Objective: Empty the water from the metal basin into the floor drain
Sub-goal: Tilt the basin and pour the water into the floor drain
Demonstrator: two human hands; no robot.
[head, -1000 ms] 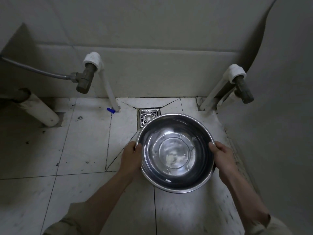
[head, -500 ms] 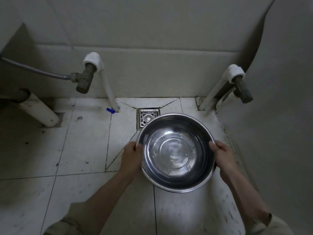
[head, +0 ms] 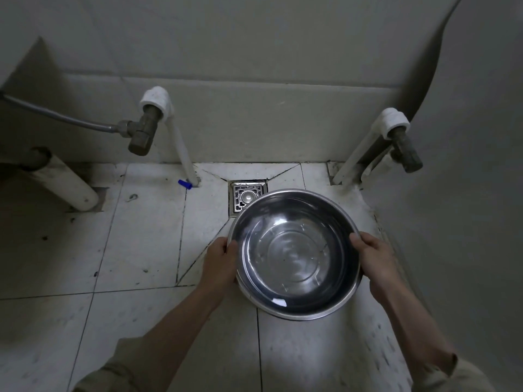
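Note:
A round metal basin (head: 294,254) with a shallow layer of water hangs above the tiled floor, roughly level. My left hand (head: 219,263) grips its left rim and my right hand (head: 373,260) grips its right rim, thumbs over the edge. The square metal floor drain (head: 245,195) lies in the floor just beyond the basin's far left rim; the basin hides the drain's near right corner.
Two white pipes with brass valves rise from the floor: the left valve (head: 143,135) with a grey hose, the right valve (head: 403,149) near the side wall. A thick white pipe (head: 65,179) slants at far left. A small blue cap (head: 184,183) lies by the left pipe's foot.
The basin and both hands have stayed nearly in place; the water's surface and its reflections have shifted slightly.

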